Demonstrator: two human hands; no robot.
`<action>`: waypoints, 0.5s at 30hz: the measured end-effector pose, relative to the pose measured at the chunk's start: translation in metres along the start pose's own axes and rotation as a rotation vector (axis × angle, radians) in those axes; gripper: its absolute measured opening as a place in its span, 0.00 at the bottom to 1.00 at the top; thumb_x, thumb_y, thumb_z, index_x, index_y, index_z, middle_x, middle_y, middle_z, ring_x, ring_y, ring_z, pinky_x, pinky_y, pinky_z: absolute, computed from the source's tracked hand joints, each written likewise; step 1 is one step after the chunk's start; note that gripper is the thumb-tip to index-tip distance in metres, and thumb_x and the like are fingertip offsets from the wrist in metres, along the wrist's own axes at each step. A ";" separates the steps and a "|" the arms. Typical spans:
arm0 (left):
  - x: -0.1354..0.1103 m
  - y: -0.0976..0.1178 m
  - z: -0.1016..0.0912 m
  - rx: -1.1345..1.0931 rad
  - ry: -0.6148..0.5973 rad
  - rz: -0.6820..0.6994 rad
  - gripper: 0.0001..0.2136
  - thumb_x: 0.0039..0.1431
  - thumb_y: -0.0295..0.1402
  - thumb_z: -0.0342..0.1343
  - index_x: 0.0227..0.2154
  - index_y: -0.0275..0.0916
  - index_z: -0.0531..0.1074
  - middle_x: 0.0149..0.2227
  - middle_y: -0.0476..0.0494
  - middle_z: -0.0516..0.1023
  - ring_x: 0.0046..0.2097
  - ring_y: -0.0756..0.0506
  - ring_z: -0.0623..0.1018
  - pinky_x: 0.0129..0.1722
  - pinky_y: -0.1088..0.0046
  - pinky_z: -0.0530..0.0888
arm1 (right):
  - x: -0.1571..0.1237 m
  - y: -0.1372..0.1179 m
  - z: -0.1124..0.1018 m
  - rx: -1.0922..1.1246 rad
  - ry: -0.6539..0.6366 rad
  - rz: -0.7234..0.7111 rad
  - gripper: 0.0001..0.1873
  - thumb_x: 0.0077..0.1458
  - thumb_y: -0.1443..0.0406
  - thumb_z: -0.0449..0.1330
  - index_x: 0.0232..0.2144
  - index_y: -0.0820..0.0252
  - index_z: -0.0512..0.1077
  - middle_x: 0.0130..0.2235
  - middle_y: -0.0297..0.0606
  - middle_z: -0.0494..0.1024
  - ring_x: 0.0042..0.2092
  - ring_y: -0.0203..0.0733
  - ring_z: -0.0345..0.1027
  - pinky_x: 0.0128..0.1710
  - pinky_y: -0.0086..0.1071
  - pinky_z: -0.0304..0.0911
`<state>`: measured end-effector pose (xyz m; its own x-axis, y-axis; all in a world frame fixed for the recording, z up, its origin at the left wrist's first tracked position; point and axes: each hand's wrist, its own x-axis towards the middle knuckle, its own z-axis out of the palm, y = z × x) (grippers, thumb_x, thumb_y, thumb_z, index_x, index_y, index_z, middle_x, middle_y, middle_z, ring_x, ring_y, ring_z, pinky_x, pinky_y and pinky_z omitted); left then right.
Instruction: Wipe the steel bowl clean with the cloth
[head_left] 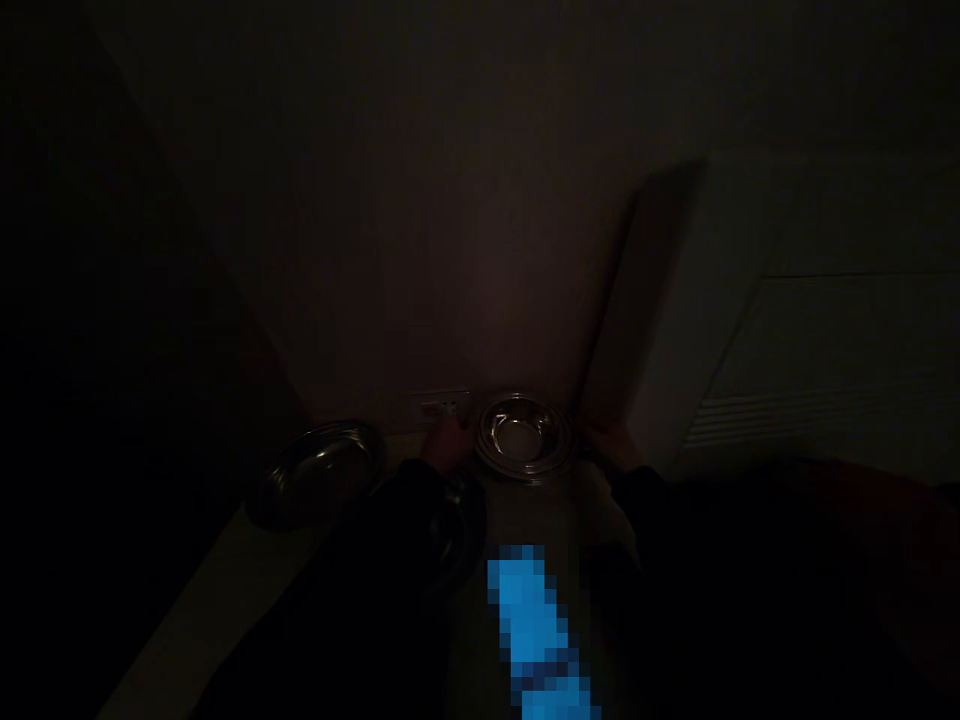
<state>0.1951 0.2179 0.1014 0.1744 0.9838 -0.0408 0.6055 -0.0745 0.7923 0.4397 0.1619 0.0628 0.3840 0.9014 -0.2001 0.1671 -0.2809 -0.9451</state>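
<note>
We face a very dark corner: a broad wall ahead, a louvred panel to our right and a pale surface below. On it, an oval-looking metal basin sits to our left, seemingly tilted; a darker round bowl lies partly under our left sleeve. Between our 2 hands, close to the wall, is the shiny metal bowl. Our left hand and right hand flank its rim; we cannot tell whether the fingers grip or merely touch it.

The gloom could make us misjudge the rim and let the bowl slip; our left forearm, so near the darker bowl, could knock it.

The shiny bowl looks round, upright and silvery, with ringed edges that may be 2 or more nested rims, and small glints inside.
</note>
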 end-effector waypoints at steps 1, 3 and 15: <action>-0.001 0.002 -0.003 0.001 -0.001 0.004 0.14 0.53 0.36 0.55 0.20 0.31 0.74 0.27 0.33 0.79 0.35 0.38 0.78 0.33 0.68 0.70 | -0.003 -0.004 -0.001 0.003 0.002 -0.021 0.17 0.60 0.60 0.57 0.50 0.61 0.66 0.50 0.41 0.70 0.46 0.44 0.68 0.44 0.43 0.67; -0.004 0.004 -0.009 -0.018 -0.002 0.016 0.14 0.54 0.36 0.54 0.23 0.30 0.75 0.28 0.34 0.79 0.35 0.39 0.78 0.33 0.69 0.70 | -0.011 -0.012 -0.002 0.010 0.005 -0.064 0.17 0.60 0.59 0.57 0.50 0.61 0.66 0.50 0.41 0.70 0.46 0.44 0.68 0.44 0.43 0.67; -0.051 0.007 -0.061 -0.317 0.011 -0.045 0.16 0.57 0.35 0.54 0.42 0.27 0.75 0.42 0.34 0.80 0.39 0.42 0.79 0.32 0.72 0.74 | -0.044 -0.044 0.022 0.048 0.006 -0.310 0.15 0.54 0.59 0.58 0.34 0.66 0.78 0.30 0.40 0.80 0.31 0.40 0.73 0.31 0.31 0.72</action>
<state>0.1434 0.1774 0.1458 0.1435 0.9868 -0.0748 0.3397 0.0219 0.9403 0.3949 0.1419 0.1076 0.3270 0.9396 0.1008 0.2344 0.0227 -0.9719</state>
